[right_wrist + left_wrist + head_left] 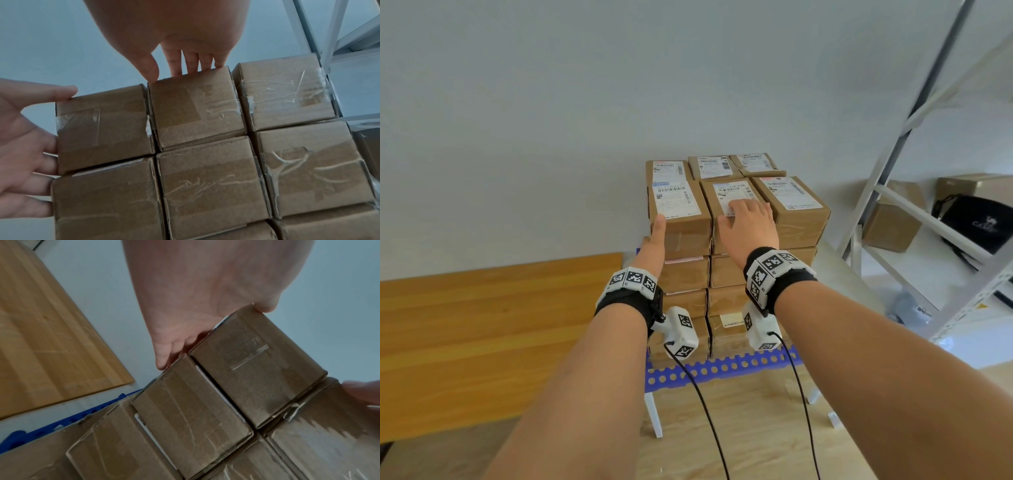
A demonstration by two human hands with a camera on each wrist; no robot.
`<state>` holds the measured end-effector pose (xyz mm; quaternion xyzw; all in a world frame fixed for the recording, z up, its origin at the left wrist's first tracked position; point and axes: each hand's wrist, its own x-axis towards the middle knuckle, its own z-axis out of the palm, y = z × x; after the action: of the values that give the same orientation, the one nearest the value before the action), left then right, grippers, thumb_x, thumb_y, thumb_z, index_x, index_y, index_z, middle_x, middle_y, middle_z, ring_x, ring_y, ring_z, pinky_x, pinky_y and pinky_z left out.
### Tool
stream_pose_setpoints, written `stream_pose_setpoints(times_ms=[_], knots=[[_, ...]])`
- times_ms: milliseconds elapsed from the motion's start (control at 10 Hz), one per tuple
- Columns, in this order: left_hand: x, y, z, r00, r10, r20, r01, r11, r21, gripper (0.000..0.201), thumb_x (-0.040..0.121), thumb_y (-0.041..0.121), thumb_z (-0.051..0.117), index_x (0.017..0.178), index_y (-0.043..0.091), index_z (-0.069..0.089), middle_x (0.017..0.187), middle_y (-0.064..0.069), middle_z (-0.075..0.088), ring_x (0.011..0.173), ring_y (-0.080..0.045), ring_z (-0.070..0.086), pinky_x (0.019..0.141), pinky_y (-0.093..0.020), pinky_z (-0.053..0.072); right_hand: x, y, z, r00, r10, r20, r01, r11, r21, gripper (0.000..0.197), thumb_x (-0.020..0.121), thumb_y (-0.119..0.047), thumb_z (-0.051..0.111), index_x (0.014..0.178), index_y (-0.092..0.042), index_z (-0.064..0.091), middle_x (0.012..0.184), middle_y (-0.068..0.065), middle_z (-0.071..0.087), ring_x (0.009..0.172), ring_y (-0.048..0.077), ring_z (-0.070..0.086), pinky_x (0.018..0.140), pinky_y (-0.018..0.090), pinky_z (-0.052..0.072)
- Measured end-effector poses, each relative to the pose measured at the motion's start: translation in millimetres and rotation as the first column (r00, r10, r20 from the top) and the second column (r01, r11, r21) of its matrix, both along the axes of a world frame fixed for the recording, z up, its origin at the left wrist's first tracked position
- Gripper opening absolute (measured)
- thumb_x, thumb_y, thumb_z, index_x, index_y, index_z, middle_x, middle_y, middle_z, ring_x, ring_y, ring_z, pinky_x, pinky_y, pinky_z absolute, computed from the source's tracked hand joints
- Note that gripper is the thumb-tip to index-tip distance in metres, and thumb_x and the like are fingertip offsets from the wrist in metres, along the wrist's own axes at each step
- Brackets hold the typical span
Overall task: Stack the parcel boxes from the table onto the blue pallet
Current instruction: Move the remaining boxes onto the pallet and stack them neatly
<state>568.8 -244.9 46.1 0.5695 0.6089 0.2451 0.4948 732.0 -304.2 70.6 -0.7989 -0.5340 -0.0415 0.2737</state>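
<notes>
Head cam | boxes (736, 219) piled high on blue pallet (722, 370) | left hand (655, 240) flat against pile's left side, right hand (748, 222) flat on top middle box, neither gripping | wooden table (482, 325) left of pallet looks cleared, so nearly finished

The black bag (977, 219) on the shelf bears pale lettering beginning "CA" (the parcel labels' print is too blurred to read).
</notes>
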Motion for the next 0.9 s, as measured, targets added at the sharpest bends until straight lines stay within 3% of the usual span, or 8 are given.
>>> stream_pose_setpoints(times_ms=[100, 200, 300, 400, 500, 600, 700, 900], knots=[[-2, -2, 2, 1.000, 0.021, 0.021, -0.020, 0.998, -0.053, 0.126, 0.044, 0.105, 0.014, 0.147, 0.035, 0.029, 0.136, -0.010, 0.048, 0.099, -0.027, 0.055, 0.084, -0.037, 0.041, 0, 0, 1, 1.000, 0.002, -0.003, -0.002, 1.000, -0.005, 0.045, 0.100, -0.037, 0.040, 0.138, -0.014, 0.047, 0.145, 0.008, 0.045, 0.142, 0.025, 0.028, 0.122, 0.040, 0.006], [-3, -2, 1, 0.999, 0.015, 0.042, -0.012, 0.999, -0.049, 0.124, 0.045, 0.105, 0.016, 0.148, 0.036, 0.027, 0.141, -0.008, 0.045, 0.107, -0.030, 0.054, 0.087, -0.039, 0.040, -1, 0, 1, 1.000, 0.007, -0.007, -0.007, 1.000, -0.002, 0.046, 0.099, -0.037, 0.040, 0.139, -0.014, 0.046, 0.146, 0.007, 0.044, 0.143, 0.025, 0.027, 0.122, 0.040, 0.006], [-2, -5, 6, 0.998, -0.029, 0.056, 0.029, 1.000, 0.012, 0.102, 0.071, 0.092, 0.015, 0.150, 0.029, 0.025, 0.139, -0.008, 0.046, 0.121, -0.031, 0.048, 0.100, -0.044, 0.034, 0, 1, -1, 1.000, 0.006, -0.001, -0.006, 1.000, -0.005, 0.047, 0.099, -0.036, 0.041, 0.140, -0.014, 0.044, 0.148, 0.007, 0.041, 0.144, 0.025, 0.024, 0.122, 0.039, 0.004], [-2, -4, 7, 0.995, -0.040, 0.090, 0.035, 0.998, 0.058, 0.103, 0.071, 0.092, 0.016, 0.150, 0.027, 0.023, 0.150, -0.007, 0.036, 0.134, -0.031, 0.039, 0.111, -0.049, 0.028, 0, 0, -2, 1.000, 0.002, -0.007, -0.002, 1.000, 0.001, 0.048, 0.098, -0.035, 0.042, 0.141, -0.014, 0.044, 0.149, 0.007, 0.041, 0.145, 0.024, 0.023, 0.122, 0.039, 0.003], [-1, 2, 4, 0.990, -0.066, 0.123, 0.057, 0.995, 0.076, 0.117, 0.057, 0.098, 0.017, 0.151, 0.029, 0.022, 0.153, -0.005, 0.033, 0.137, -0.030, 0.034, 0.113, -0.053, 0.025, -2, 0, 0, 1.000, 0.001, -0.001, -0.001, 1.000, 0.009, 0.049, 0.098, -0.036, 0.043, 0.142, -0.014, 0.044, 0.149, 0.006, 0.041, 0.145, 0.024, 0.024, 0.122, 0.040, 0.003], [-1, 1, 7, 0.988, -0.067, 0.138, 0.054, 0.994, 0.096, 0.114, 0.061, 0.096, 0.023, 0.152, 0.026, 0.023, 0.154, -0.003, 0.032, 0.138, -0.029, 0.033, 0.113, -0.051, 0.025, -4, 0, 3, 1.000, -0.003, -0.001, 0.003, 1.000, 0.011, 0.049, 0.098, -0.036, 0.043, 0.142, -0.015, 0.043, 0.150, 0.006, 0.040, 0.145, 0.023, 0.023, 0.122, 0.040, 0.003], [-3, -6, 14, 0.989, -0.079, 0.124, 0.061, 0.988, 0.144, 0.098, 0.078, 0.085, 0.027, 0.151, 0.019, 0.024, 0.153, -0.006, 0.034, 0.138, -0.030, 0.034, 0.112, -0.048, 0.026, -6, -2, 4, 1.000, -0.005, -0.007, 0.005, 1.000, 0.003, 0.050, 0.097, -0.035, 0.044, 0.143, -0.015, 0.042, 0.150, 0.006, 0.040, 0.145, 0.023, 0.024, 0.122, 0.040, 0.003], [-4, -4, 26, 0.997, -0.083, -0.001, 0.080, 0.959, 0.273, 0.088, 0.086, 0.071, 0.041, 0.151, 0.016, 0.022, 0.154, -0.006, 0.032, 0.138, -0.028, 0.035, 0.109, -0.044, 0.031, -9, -13, 11, 0.999, -0.027, -0.028, 0.027, 0.999, -0.018, 0.055, 0.093, -0.032, 0.049, 0.145, -0.016, 0.039, 0.152, 0.005, 0.036, 0.146, 0.023, 0.021, 0.122, 0.042, 0.007]])
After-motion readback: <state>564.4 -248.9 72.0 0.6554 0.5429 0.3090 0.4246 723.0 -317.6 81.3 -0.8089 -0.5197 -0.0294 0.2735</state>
